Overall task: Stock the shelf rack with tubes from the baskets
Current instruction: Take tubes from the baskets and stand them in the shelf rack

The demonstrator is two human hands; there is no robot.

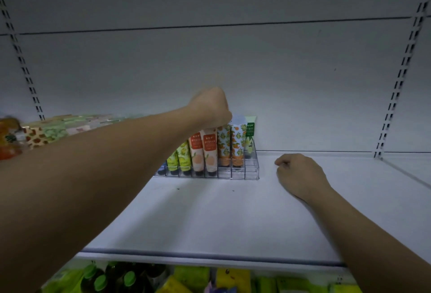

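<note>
— What takes up most of the view?

— The white shelf (210, 218). A clear shelf rack (249, 171) with small compartments sits at the back of it, against the pale back panel (233, 59). I place everything else from that rack.

— What is in the rack?

— Tubes standing upright in its compartments. From the rack's left end: two yellow-green tubes (179, 159), then two white and orange tubes (203, 152), then two tubes with an orange-fruit pattern (231, 143), and at the rack's right end a green and white tube (250, 136). Some front compartments on the right hold nothing I can see.

— And the hands?

— The left hand (210, 108) reaches in from the left, forearm crossing in front of the rack's left part. It is above the rack, fingers curled down over the tops of the white and orange tubes. It seems to grip one, but the fingers are hidden behind the back of the hand, so I cannot tell which tube. The right hand (298, 176) rests on the shelf just right of the rack, not touching it, fingers loosely curled, holding nothing.

— Anything else?

— Left of the rack, further along the shelf, lies a blurred row of patterned packets (58, 129). Below the shelf's front edge, on a lower level, there are dark bottles with green caps (112, 276) and yellow packs (233, 278). Slotted uprights (396, 82) run up the back panel on either side.
</note>
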